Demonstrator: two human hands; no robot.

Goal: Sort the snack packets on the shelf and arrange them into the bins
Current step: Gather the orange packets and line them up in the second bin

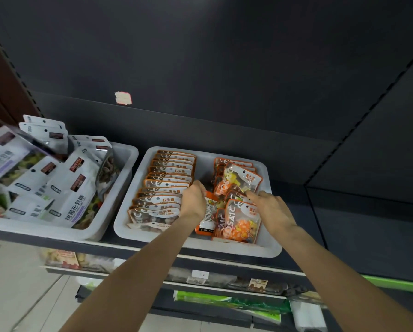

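Note:
A white bin on the dark shelf holds two rows of orange-edged snack packets. The left row of stone-candy packets stands tidy, one behind another. The right row of orange and yellow candy packets is looser. My left hand is between the rows, its fingers closed on the top of an orange packet that shows its printed back. My right hand rests on the right row, fingers pinching the top of a packet there.
A second white bin to the left holds a loose heap of white and purple gummy packets. The dark shelf surface runs on to the right of the bins. Lower shelves carry more goods below.

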